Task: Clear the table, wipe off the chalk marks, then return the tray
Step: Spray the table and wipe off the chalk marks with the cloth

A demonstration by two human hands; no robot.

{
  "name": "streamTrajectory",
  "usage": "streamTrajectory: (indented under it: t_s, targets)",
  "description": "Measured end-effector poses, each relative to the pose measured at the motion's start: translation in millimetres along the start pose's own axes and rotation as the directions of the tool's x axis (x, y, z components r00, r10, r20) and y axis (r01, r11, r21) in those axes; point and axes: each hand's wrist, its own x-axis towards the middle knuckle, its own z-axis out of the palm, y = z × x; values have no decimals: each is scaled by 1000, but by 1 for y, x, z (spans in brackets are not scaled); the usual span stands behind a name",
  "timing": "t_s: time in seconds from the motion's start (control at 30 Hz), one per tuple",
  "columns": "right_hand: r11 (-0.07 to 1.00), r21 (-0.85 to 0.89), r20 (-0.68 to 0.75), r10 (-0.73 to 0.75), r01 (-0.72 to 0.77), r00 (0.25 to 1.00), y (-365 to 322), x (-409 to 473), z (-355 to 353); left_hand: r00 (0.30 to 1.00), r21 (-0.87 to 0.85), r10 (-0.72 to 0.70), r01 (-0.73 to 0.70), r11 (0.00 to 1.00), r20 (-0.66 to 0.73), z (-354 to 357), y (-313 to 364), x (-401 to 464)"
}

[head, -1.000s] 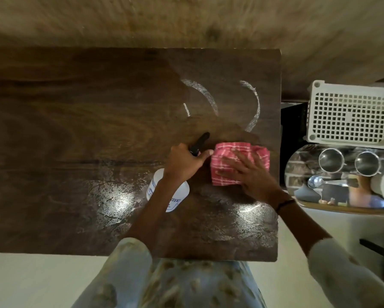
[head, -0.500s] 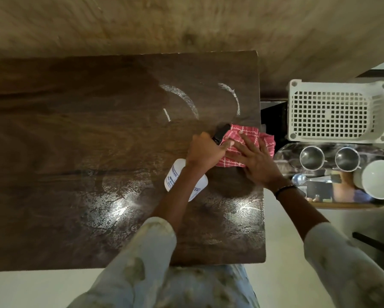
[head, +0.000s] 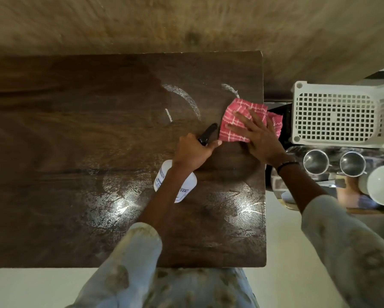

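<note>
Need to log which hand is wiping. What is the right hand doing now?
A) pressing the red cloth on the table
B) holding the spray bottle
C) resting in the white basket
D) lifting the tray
A: the right hand lies flat on the cloth at the table's right edge; the left hand holds the bottle.

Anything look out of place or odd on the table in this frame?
Only the unfinished job: white chalk marks remain on the table left of the red cloth under the right hand. The left hand grips the spray bottle. Nothing spilled or damaged.
</note>
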Motion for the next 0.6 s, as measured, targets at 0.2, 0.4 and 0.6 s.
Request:
streamTrajectory:
  t_s: [0.2,0.4,0.6]
  targets:
    - [995,-43,-20,-92,91,996,-36,62,7,997,-11,-12,11,1000,-80,-11,-5,6]
    - [950,-102,-5,-297,295,955,-36,7,23,997,-17,-25,24,1000,-70,-24,-4,9]
    - [998,-16,20,-65,65,998,24,13,-9,997,-15,-37,36,999,-70,-28,5,19]
